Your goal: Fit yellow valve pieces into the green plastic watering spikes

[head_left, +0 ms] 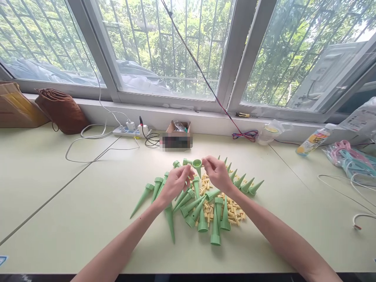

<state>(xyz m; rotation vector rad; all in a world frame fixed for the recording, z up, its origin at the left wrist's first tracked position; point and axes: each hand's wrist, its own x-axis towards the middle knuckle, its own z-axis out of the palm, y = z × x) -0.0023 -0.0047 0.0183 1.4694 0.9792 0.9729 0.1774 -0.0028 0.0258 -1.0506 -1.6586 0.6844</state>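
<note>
Both hands meet above the middle of the pale green worktop (pixel 73 203), raised just over a heap of parts. The right hand (pixel 216 172) pinches the rim of a green watering spike (pixel 197 165) between thumb and fingers, its open cup end facing the camera and its point hanging down. The left hand (pixel 176 182) is closed in a pinch just beside the spike (what it grips is too small to make out), fingertips close to a short side nozzle on the piece.

Below lies the pile of green spikes (pixel 202 213) — long cones lying flat, pointing every way — mixed with a scatter of small yellow pieces (pixel 232 211). A few more cones (pixel 246 186) lie to the right of the heap.

Along the window sill at the back: a brown pouch (pixel 60 111), a white power strip (pixel 126 131) with trailing cables, a small cardboard box (pixel 176 135), and a bottle lying on its side (pixel 314 141).
</note>
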